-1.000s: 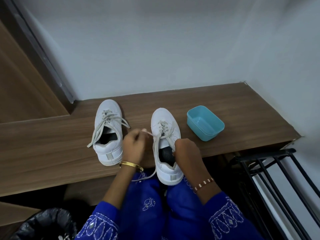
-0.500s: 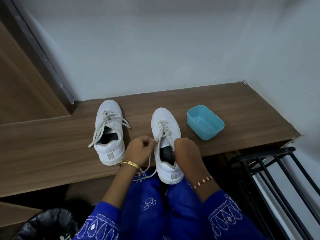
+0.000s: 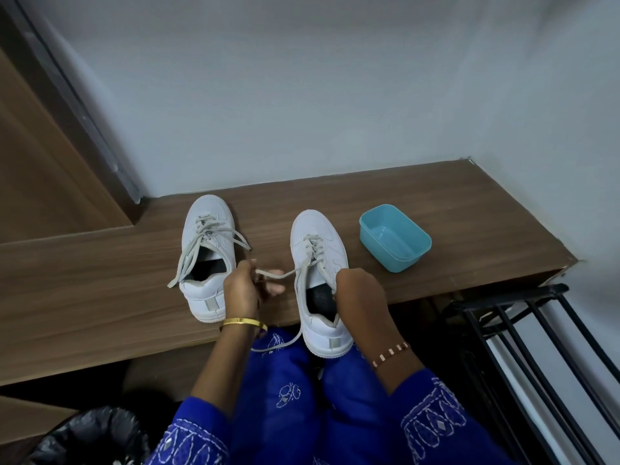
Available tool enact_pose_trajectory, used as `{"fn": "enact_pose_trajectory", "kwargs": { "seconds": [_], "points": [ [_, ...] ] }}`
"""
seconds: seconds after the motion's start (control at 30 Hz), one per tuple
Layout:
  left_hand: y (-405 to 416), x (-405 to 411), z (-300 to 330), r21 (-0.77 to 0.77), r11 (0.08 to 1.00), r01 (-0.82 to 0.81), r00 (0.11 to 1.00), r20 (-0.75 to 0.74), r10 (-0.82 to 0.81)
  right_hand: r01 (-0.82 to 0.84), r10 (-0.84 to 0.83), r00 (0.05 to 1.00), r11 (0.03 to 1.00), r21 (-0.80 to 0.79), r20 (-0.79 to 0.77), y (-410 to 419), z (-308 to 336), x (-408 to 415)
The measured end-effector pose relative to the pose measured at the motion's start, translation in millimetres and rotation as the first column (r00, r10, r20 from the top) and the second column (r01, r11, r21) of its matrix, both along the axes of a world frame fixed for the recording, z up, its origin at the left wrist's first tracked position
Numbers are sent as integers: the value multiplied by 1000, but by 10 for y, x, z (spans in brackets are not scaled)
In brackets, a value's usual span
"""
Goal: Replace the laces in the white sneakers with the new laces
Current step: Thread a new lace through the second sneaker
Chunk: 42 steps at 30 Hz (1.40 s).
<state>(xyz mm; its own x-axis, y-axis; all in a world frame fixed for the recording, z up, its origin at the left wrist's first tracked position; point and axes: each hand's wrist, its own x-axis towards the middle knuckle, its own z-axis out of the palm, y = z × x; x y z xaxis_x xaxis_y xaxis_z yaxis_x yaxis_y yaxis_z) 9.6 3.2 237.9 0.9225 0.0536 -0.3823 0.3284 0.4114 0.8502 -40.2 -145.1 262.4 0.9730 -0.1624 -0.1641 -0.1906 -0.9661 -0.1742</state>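
While I watched through the head camera, a black bin bag [image 3: 90,437] sat low at the far left, well apart from my left grip [image 3: 243,290]. Just left of that grip stood the left sneaker [image 3: 208,256] on the wooden desk [image 3: 84,290], toe toward the wall, its grey lace [image 3: 204,243] loose and trailing over both sides. My left grip, with a gold bangle [image 3: 243,322] on the wrist, was clamped on the lace of the right sneaker [image 3: 278,273], fingers curled round it so the strand ran from the eyelets across to the fist. Below the grip, the free end of that lace hung off the desk edge onto the blue embroidered clothing [image 3: 285,397]. Between the two grips stood the right sneaker [image 3: 318,250], heel poking past the desk edge above my lap. My right grip [image 3: 360,293], a beaded bracelet [image 3: 391,354] on its wrist, was curled over the sneaker's collar on its right side; its fingertips were hidden, though it appeared clamped on the shoe. Right of that grip, near but not touching the shoe, sat a teal plastic tub [image 3: 396,238]. Further right and lower, a black metal rack [image 3: 536,347] stood beside the desk.
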Motion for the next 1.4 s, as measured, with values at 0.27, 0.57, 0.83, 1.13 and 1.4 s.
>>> {"fn": "enact_pose_trajectory", "kwargs": {
  "seconds": [0.27,0.57,0.83,1.13,1.4],
  "points": [
    [30,-84,-7,610,498,616,780,-384,-495,-17,17,1000,1000,-17,-16,23,10,3],
    [-267,-37,-76,906,354,233,890,-53,-453,-12,11,998,1000,-15,-58,3,9,25],
    [-168,-7,-22,674,711,201,963,-2,-270,-4,4,998,1000,0,63,-2,-79,-46],
    [164,178,488,28,991,131,991,-44,-130,2,7,954,1000,-28,301,64,-61,-71],
    [183,59,837,-434,876,212,964,-52,-259,-171,-25,962,718,674,270,536,34,-71]
  ]
}}
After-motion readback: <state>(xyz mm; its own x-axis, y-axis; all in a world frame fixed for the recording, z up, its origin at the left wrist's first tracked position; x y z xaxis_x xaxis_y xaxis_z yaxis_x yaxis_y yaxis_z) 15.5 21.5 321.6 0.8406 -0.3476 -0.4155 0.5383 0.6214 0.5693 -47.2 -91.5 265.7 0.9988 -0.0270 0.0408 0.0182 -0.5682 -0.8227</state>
